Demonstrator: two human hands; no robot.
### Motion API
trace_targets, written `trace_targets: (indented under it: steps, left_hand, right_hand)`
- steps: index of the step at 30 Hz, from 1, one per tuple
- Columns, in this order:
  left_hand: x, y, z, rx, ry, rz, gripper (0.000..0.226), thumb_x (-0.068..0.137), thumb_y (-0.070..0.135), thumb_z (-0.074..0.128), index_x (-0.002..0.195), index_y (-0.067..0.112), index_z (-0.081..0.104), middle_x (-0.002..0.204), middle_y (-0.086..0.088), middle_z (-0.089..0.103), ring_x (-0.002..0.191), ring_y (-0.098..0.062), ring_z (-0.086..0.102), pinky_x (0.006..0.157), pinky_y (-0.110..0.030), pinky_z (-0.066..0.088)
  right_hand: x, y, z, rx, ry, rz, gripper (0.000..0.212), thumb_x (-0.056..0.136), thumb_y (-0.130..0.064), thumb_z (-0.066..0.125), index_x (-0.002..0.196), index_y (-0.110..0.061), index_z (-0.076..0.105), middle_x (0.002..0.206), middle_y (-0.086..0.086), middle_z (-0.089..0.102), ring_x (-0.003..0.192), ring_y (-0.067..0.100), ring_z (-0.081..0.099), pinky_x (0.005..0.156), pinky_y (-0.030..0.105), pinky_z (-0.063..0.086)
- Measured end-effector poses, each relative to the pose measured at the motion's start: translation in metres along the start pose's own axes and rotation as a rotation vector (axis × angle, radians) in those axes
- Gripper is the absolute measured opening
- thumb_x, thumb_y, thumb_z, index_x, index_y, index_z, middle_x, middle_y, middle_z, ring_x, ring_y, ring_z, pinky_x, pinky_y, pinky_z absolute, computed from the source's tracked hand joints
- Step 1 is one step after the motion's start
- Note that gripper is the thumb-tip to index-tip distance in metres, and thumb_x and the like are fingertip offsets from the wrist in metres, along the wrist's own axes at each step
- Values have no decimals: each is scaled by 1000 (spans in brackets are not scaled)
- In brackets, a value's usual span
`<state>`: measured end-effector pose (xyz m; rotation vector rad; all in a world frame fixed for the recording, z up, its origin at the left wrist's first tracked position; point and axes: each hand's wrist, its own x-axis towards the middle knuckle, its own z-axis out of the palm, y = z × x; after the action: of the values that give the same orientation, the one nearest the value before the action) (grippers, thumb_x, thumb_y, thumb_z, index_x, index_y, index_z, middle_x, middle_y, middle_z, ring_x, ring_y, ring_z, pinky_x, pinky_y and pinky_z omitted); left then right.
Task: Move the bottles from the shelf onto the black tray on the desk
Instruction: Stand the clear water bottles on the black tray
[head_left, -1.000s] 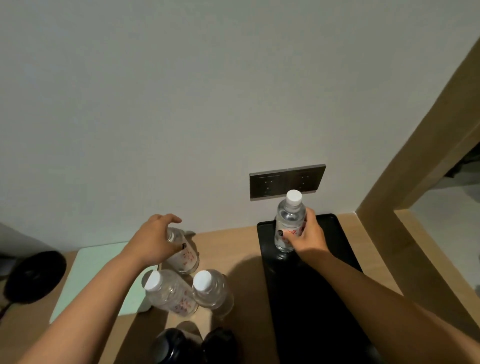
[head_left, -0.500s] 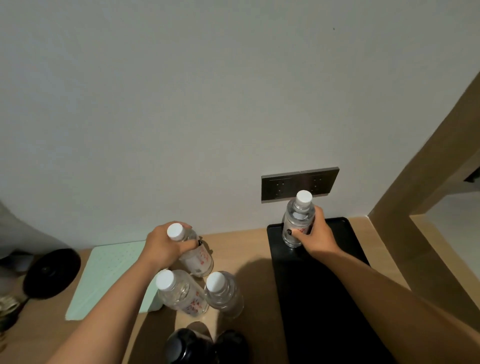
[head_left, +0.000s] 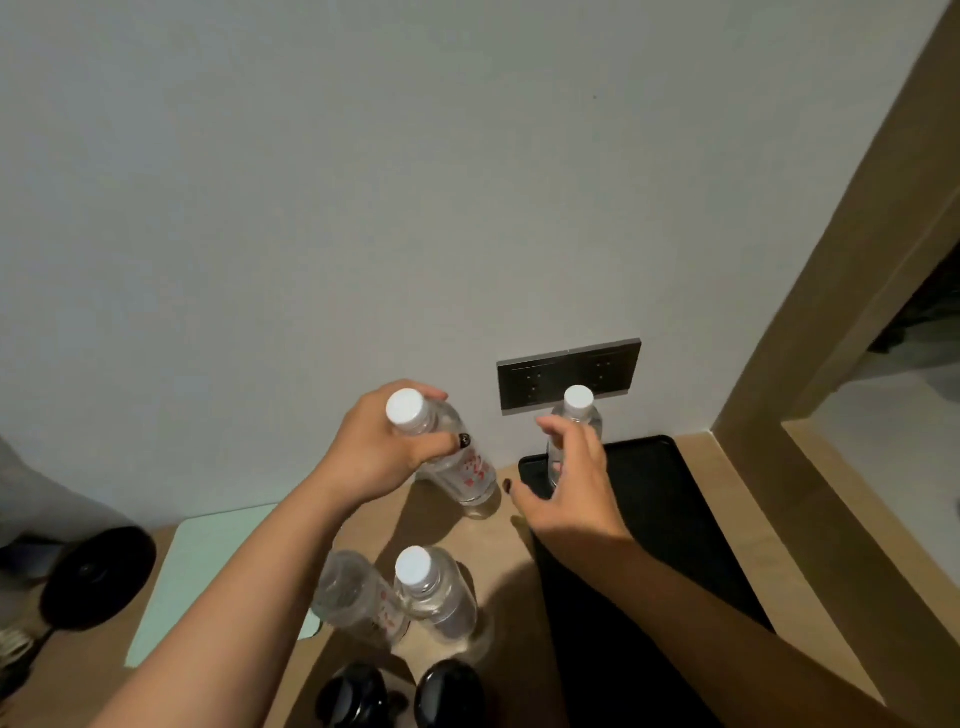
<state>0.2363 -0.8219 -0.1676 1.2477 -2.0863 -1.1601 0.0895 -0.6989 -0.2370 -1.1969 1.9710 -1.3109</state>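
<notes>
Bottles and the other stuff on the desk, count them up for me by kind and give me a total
Clear water bottles: 4: one in the left hand, one on the black tray, two standing on the desk
Black trays: 1
Pale green mats: 1
Black caps at the near edge: 2
Total: 8

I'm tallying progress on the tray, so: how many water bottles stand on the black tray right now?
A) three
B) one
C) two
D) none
B: only one bottle stands on the black tray, at its far end behind the open right hand; the left hand grips another bottle tilted over the desk, and two more bottles stand on the desk left of the tray.
</notes>
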Motion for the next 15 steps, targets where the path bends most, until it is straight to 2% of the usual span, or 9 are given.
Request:
trace_targets:
  steps: [1,3,5,7,9,10,11,12,15]
  left_hand:
    - [1,7,7,11,-35,29,46,49,37,81,92,28,69,97,8,69,91,-13,66,81,-34,55]
    - [2,18,21,3,-90,62,39,59,24,84,95,25,70,96,8,69,87,-6,66,77,-25,56]
    - [5,26,35,-8,-148,79,36,65,13,81,98,24,71,95,10,69,81,3,64,73,-16,54]
    - [5,33,50,-11,-227,100,38,65,13,80,99,26,70,95,11,68,82,3,64,72,-15,54]
    - [5,38,67,3,-307,122,41,65,15,81,102,28,68,97,11,67,89,-2,64,77,-20,53]
    - [5,38,75,8,-345,129,44,66,15,81,105,28,66,100,11,67,93,-4,63,80,-22,53]
    - [7,39,83,3,-387,138,48,66,16,82,109,26,64,103,11,66,96,-6,63,83,-24,53]
    - [10,39,89,-32,-426,145,52,66,16,83,113,25,62,107,9,65,98,-7,63,86,-25,52]
    - [26,45,96,-237,-368,156,56,65,18,85,114,27,58,114,0,63,102,-14,63,88,-27,52]
  right_hand:
    - [-1,1,2,-32,-62,-11,68,79,-19,71,135,-28,33,134,-9,30,121,2,29,102,23,30]
    - [-2,8,3,-62,-116,-6,72,79,-19,71,137,-26,31,125,-11,31,115,2,34,95,18,36]
    - [-7,17,2,-149,-64,-105,64,80,-18,69,136,-20,39,122,-6,40,111,7,45,93,20,43]
    - [-9,33,2,-354,1,-215,45,85,-27,61,126,-8,55,117,5,57,106,14,58,94,23,48]
    - [-10,48,-5,-348,-6,-203,41,80,-33,67,111,-6,63,102,6,66,93,11,63,86,18,49]
    - [-12,53,-10,-325,-40,-155,35,77,-32,73,103,-10,65,94,3,67,86,9,64,80,14,49]
    - [-12,58,-16,-387,-17,-171,30,76,-31,76,97,-13,65,89,-1,66,80,6,64,75,5,46]
    - [-15,62,-24,-332,10,-98,28,76,-30,76,96,-16,63,87,-5,64,78,3,63,70,-1,42]
    - [-14,88,-40,-51,115,187,43,71,-26,80,107,-20,58,96,-9,63,87,4,60,68,8,41]
